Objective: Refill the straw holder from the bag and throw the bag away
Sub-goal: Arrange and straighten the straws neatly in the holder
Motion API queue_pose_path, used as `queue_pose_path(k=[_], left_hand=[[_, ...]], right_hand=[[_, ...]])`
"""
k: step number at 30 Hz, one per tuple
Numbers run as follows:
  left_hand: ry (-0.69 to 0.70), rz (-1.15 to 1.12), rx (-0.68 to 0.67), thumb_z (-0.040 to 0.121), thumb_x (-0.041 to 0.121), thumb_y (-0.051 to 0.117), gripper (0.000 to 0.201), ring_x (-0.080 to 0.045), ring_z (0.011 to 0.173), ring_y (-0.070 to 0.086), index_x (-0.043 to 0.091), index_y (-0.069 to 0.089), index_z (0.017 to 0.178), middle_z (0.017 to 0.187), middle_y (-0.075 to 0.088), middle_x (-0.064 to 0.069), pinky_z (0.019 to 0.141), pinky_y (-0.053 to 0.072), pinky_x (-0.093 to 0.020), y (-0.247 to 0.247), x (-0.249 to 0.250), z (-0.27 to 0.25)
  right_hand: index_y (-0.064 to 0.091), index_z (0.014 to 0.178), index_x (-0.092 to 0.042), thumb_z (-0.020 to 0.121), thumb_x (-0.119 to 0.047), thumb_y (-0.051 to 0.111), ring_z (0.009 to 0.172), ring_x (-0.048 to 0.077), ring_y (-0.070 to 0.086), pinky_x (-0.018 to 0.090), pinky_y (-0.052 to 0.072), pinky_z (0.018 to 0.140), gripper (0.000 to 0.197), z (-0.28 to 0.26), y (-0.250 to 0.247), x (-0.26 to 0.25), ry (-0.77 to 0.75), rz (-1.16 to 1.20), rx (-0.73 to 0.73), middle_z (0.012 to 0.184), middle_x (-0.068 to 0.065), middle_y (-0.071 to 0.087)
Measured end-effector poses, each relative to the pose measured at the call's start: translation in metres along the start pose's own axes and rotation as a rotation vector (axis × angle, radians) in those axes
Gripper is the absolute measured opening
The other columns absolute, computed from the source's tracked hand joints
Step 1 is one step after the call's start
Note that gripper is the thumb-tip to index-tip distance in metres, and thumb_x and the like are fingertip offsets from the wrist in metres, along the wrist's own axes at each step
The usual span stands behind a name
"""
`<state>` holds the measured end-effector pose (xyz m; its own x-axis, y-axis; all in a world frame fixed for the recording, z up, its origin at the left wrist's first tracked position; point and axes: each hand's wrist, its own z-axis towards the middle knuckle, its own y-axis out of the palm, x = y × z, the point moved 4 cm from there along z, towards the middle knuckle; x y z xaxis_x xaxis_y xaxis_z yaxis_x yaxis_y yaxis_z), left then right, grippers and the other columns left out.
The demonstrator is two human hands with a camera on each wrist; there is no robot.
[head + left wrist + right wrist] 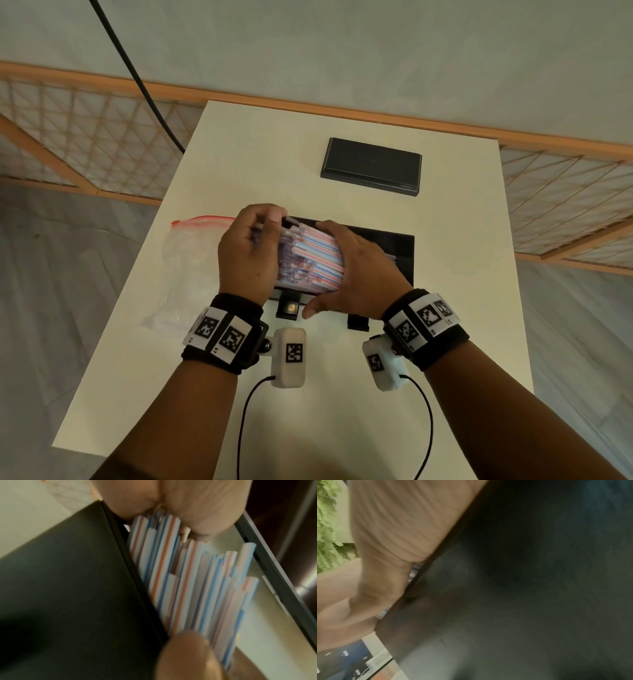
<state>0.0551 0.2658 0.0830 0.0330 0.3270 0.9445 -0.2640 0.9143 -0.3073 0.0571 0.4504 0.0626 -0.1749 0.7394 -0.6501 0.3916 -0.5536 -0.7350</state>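
Note:
A thick bundle of red-and-blue striped white straws point(310, 255) sits over the open black straw holder point(397, 246) in the middle of the white table. My left hand point(250, 253) curls round the bundle's left end. My right hand point(356, 274) wraps its right side, thumb low near the holder's front. In the left wrist view the straws point(197, 588) lie beside the holder's black wall point(77, 588), fingers at both ends. A clear zip bag point(185, 260) with a red seal lies flat to the left. The right wrist view shows only my palm and the dark holder point(522, 588).
The holder's black lid point(371, 166) lies apart at the far side of the table point(239, 394). A wooden lattice railing point(85, 137) runs behind and on both sides. A black cable point(137, 75) hangs at the far left. No bin is in view.

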Motion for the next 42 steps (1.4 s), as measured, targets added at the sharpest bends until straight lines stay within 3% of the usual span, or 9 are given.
queue_pose_path(k=[4,9,12,17,24,31,38,40,42], left_hand=[[-0.035,0.028,-0.052,0.101,0.052,0.04,0.048,-0.013,0.108,0.069,0.018,0.068,0.119,0.118,0.072,0.006,0.094,0.057,-0.031,0.0,-0.006,-0.002],[-0.029,0.081,-0.07,0.106,0.045,0.037,0.046,-0.01,0.114,0.067,0.019,0.067,0.128,0.128,0.07,0.005,0.1,0.053,-0.027,0.0,-0.007,-0.004],[-0.007,0.175,-0.091,0.108,0.036,0.041,0.038,-0.008,0.111,0.065,0.018,0.068,0.127,0.127,0.07,0.003,0.098,0.051,-0.02,0.002,-0.003,-0.002],[-0.038,0.116,-0.08,0.101,0.059,0.031,0.056,-0.017,0.106,0.071,0.023,0.071,0.119,0.114,0.074,0.005,0.095,0.057,-0.046,0.002,-0.003,-0.004],[-0.042,0.094,-0.065,0.098,0.063,0.03,0.061,-0.017,0.098,0.073,0.021,0.071,0.116,0.105,0.075,0.003,0.087,0.06,-0.048,0.001,-0.002,-0.009],[0.009,0.12,-0.114,0.094,0.075,0.028,0.07,-0.021,0.102,0.073,0.024,0.068,0.119,0.11,0.073,0.002,0.088,0.059,-0.05,-0.001,-0.001,-0.012],[-0.064,0.016,-0.099,0.102,0.057,0.036,0.053,-0.019,0.109,0.071,0.021,0.072,0.117,0.116,0.074,0.002,0.095,0.058,-0.049,-0.004,-0.01,-0.006],[-0.035,0.039,-0.088,0.104,0.048,0.041,0.045,-0.015,0.113,0.069,0.019,0.072,0.117,0.12,0.073,0.003,0.1,0.055,-0.043,-0.008,-0.008,-0.001],[-0.001,0.097,-0.069,0.105,0.035,0.049,0.031,-0.009,0.112,0.068,0.019,0.074,0.116,0.12,0.073,0.005,0.102,0.053,-0.03,-0.014,-0.003,0.009]], right_hand=[[0.031,0.149,-0.027,0.051,-0.078,0.08,0.126,0.016,0.049,0.043,0.035,0.114,0.122,0.001,0.0,-0.001,0.001,-0.075,0.042,0.142,-0.005,0.05],[0.036,0.145,-0.029,0.049,-0.089,0.067,0.123,0.016,0.05,0.046,0.038,0.112,0.118,0.0,0.003,-0.001,-0.005,-0.094,0.046,0.138,-0.006,0.053],[0.037,0.143,-0.029,0.045,-0.094,0.056,0.117,0.015,0.055,0.047,0.043,0.108,0.119,0.0,0.006,0.0,0.006,-0.034,0.008,0.133,-0.007,0.057],[0.032,0.146,-0.03,0.045,-0.091,0.064,0.119,0.014,0.052,0.048,0.041,0.11,0.122,0.0,0.005,0.001,0.014,-0.033,0.012,0.136,-0.007,0.052],[0.03,0.149,-0.031,0.052,-0.086,0.067,0.125,0.017,0.046,0.044,0.033,0.113,0.117,-0.003,0.005,-0.004,0.013,-0.108,0.025,0.141,-0.006,0.05],[0.022,0.144,-0.042,0.045,-0.089,0.065,0.118,0.013,0.054,0.049,0.045,0.108,0.118,-0.001,0.008,0.0,0.042,0.05,-0.064,0.135,-0.009,0.054],[0.024,0.146,-0.04,0.052,-0.085,0.073,0.121,0.014,0.05,0.05,0.037,0.112,0.115,0.0,0.006,0.0,0.047,-0.029,-0.041,0.135,-0.009,0.053],[0.023,0.146,-0.04,0.054,-0.084,0.073,0.12,0.014,0.05,0.049,0.037,0.113,0.114,-0.001,0.007,0.001,0.046,-0.044,-0.029,0.135,-0.009,0.053],[0.023,0.147,-0.038,0.056,-0.083,0.072,0.122,0.015,0.049,0.049,0.035,0.114,0.112,-0.003,0.007,0.0,0.047,-0.059,-0.032,0.137,-0.008,0.052]])
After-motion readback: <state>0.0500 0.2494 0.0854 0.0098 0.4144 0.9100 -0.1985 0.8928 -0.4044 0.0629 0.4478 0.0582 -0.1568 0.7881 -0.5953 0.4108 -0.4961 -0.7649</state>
